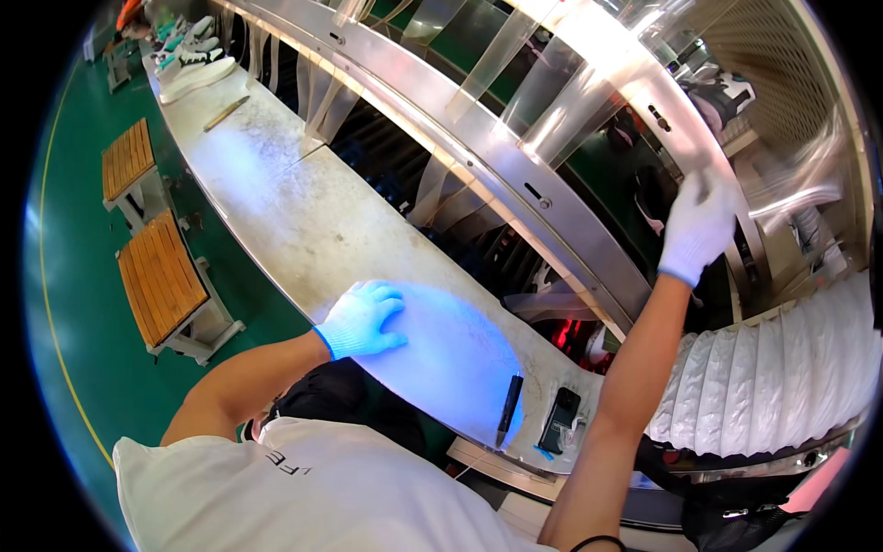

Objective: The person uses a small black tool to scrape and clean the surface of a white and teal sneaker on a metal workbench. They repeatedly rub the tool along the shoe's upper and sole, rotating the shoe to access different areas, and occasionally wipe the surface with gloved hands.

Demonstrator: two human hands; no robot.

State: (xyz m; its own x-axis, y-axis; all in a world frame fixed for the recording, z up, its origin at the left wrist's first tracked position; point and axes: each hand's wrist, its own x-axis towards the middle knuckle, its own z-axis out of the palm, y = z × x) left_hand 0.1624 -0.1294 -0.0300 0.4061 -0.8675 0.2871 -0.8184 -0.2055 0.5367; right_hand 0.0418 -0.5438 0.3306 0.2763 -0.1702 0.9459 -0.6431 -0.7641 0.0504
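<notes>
My left hand [366,322], in a white knit glove, rests on the pale workbench [322,212] with its fingers apart and nothing in them. Blue-violet light falls over the glove and the bench around it. My right hand [701,225], gloved the same way, is stretched out to the far right, at the metal edge of the machine [589,239]. Its fingers are blurred, so whether they hold anything does not show. Beyond it sits a white and dark shoe [731,95]. A dark shoe [649,198] lies inside the machine, left of that hand.
A black pen-like tool [509,411] and a black phone [559,420] lie on the near bench. Clear plastic strips [492,69] hang along the machine. Several shoes [198,81] stand at the far left. A white ribbed duct [773,382] bulges at right; slatted stools [161,273] stand left.
</notes>
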